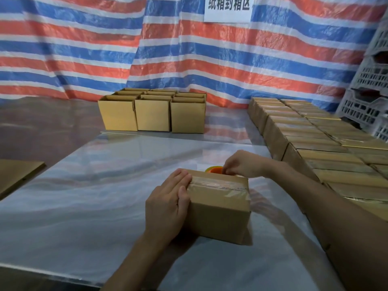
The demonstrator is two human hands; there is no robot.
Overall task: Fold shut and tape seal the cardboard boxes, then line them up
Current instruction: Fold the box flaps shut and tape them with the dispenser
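Note:
A small closed cardboard box (220,213) sits on the table in front of me, with a strip of clear tape (218,184) along its top seam. My left hand (168,202) lies flat against the box's left end, fingers straight over the top edge and the tape's end. My right hand (241,163) reaches behind the box's far edge, its fingers curled on a tape roll with an orange core (215,170), mostly hidden by the box.
Several open-topped boxes (153,114) stand in a block at the back middle. Rows of sealed boxes (310,139) run along the right side. A flat cardboard sheet (16,175) lies at the left. Grey plastic crates (369,97) are stacked at the far right.

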